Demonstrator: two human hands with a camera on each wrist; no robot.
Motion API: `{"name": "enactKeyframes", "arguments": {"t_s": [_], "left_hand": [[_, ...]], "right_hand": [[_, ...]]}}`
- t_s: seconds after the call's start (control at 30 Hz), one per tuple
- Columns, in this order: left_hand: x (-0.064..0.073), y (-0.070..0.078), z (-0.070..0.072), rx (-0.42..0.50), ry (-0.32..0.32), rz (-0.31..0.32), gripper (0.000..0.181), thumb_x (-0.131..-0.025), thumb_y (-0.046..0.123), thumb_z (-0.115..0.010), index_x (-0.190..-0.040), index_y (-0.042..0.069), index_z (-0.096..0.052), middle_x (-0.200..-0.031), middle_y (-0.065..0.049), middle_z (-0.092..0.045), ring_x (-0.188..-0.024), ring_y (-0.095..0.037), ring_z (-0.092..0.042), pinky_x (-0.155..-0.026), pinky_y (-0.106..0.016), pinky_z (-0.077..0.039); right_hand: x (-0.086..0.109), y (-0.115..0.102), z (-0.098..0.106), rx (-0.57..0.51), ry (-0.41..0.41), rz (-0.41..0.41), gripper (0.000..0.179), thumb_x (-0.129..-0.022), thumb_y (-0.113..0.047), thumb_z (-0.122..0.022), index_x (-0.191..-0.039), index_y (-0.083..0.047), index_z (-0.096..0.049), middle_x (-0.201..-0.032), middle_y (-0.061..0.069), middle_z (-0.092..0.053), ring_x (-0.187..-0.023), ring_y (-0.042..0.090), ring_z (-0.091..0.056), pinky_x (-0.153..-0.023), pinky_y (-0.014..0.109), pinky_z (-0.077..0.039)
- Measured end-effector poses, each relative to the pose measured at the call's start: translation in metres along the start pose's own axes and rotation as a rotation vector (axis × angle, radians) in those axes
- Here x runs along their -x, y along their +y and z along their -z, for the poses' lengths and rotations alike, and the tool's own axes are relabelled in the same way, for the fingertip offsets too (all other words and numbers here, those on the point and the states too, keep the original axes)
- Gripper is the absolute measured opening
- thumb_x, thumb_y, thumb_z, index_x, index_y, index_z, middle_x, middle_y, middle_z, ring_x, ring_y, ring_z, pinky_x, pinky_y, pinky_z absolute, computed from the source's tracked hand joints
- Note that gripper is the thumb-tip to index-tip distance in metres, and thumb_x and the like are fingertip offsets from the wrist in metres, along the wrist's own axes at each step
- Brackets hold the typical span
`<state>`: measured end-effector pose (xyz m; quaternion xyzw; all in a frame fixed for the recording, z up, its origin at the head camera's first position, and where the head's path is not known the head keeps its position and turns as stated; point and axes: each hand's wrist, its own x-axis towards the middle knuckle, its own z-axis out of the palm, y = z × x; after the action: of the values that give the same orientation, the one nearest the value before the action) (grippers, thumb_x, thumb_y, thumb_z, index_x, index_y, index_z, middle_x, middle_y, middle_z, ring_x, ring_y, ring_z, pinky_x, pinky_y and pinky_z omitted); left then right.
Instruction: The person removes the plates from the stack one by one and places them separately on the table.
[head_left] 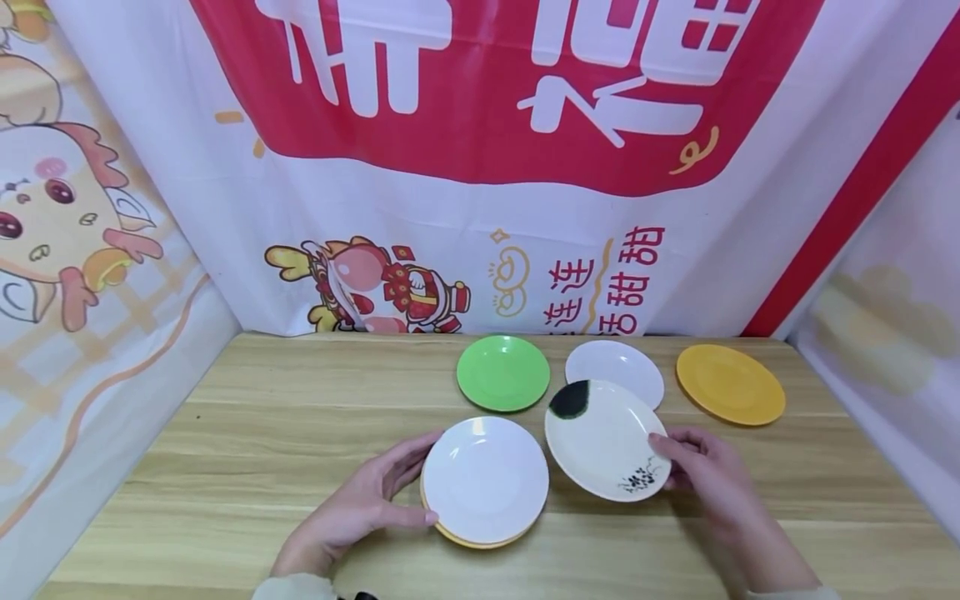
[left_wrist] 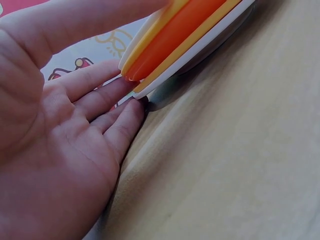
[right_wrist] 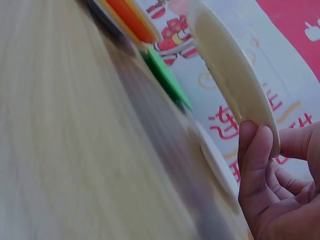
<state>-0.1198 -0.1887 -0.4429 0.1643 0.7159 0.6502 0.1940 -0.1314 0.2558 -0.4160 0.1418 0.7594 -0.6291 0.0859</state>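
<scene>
I have the right hand (head_left: 705, 471) raised, thumb and fingers pinching the tilted patterned plate (head_left: 607, 442) above the table (head_left: 300, 400); my left hand (head_left: 378, 493), low, fingers nearly straight, touches the plate stack's (head_left: 486, 479) left side.

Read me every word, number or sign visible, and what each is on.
"连连": red, on the cloth.
"甜甜": red, on the cloth too; characters below both are partly hidden.
Large white characters on the red panel: cut off, not surely readable.
Patterned plate in the right hand: no writing seen.
White plate at the left hand: none.
</scene>
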Motion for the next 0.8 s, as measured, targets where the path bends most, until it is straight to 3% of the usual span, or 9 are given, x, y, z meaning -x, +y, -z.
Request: {"name": "enactKeyframes", "arguments": {"t_s": [0.33, 0.57, 0.67, 0.8], "left_hand": [[0.001, 0.001, 0.0, 0.018, 0.005, 0.038, 0.095, -0.083, 0.006, -0.091, -0.164, 0.012, -0.043, -0.175, -0.013, -0.037, -0.164, -0.041, -0.027, -0.118, -0.006, -0.036], [0.001, 0.002, 0.0, 0.016, 0.002, 0.042, 0.095, -0.083, 0.006, -0.091, -0.165, 0.012, -0.042, -0.175, -0.012, -0.036, -0.164, -0.042, -0.027, -0.117, -0.006, -0.036], [0.001, 0.002, 0.001, 0.022, 0.005, 0.048, 0.095, -0.083, 0.006, -0.091, -0.164, 0.013, -0.043, -0.175, -0.013, -0.036, -0.164, -0.042, -0.026, -0.116, -0.006, -0.036], [0.001, 0.001, 0.001, 0.018, 0.007, 0.048, 0.095, -0.083, 0.007, -0.091, -0.164, 0.014, -0.043, -0.174, -0.012, -0.037, -0.164, -0.041, -0.027, -0.117, -0.006, -0.036]], "right_hand": [[0.005, 0.019, 0.039, -0.003, 0.044, -0.078, 0.019, -0.105, -0.026, -0.071, -0.115, -0.01, -0.065, -0.087, -0.013, -0.067, -0.08, 0.006, -0.064, -0.071, 0.022, -0.06], [0.011, 0.033, 0.065, -0.087, 0.088, -0.084, 0.009, -0.105, -0.023, -0.072, -0.099, -0.018, -0.07, -0.083, -0.01, -0.069, -0.071, 0.007, -0.065, -0.067, 0.024, -0.063], [0.011, 0.036, 0.073, -0.086, 0.101, -0.104, 0.01, -0.105, -0.027, -0.073, -0.103, -0.018, -0.069, -0.084, -0.012, -0.069, -0.073, 0.006, -0.065, -0.069, 0.023, -0.062], [0.01, 0.038, 0.085, -0.022, 0.118, -0.155, 0.027, -0.104, -0.037, -0.073, -0.117, -0.014, -0.065, -0.088, -0.017, -0.067, -0.079, 0.005, -0.065, -0.073, 0.023, -0.062]]}}
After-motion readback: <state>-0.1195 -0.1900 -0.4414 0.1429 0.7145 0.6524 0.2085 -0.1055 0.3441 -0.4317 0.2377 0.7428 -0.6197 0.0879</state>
